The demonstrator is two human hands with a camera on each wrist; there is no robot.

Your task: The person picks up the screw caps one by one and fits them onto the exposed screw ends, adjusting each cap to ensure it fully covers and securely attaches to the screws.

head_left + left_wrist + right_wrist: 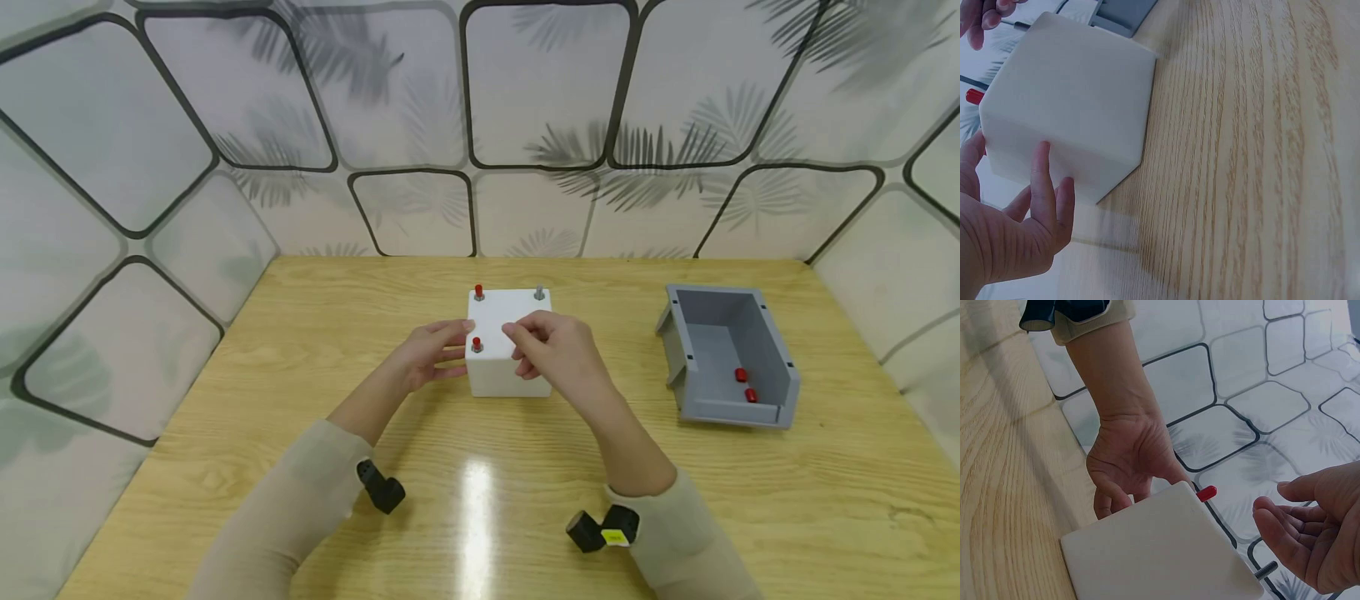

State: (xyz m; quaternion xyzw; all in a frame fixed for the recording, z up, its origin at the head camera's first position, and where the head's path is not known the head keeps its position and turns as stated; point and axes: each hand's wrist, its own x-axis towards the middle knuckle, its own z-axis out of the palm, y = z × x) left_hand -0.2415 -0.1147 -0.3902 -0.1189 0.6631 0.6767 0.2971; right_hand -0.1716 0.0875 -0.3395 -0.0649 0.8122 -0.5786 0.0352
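Observation:
A white block (508, 377) stands on the table with threaded studs on its top. Red caps cover the back-left stud (478, 291) and the front-left one (476, 343); the back-right stud (539, 293) is bare metal. In the right wrist view, a bare stud (1266, 570) also sticks up at the near corner, hidden by the hand in the head view. My left hand (435, 357) touches the block's left side, fingers fairly straight, thumb by the top edge. Over the block's right part hovers my right hand (557, 346), fingers loosely bent, nothing visible between thumb and forefinger (1275, 528).
A grey bin (686, 367) stands to the right on the wooden table (337, 517). Inside it lie two loose red caps (741, 375). A patterned wall covering (540, 212) rises behind the table and along both sides.

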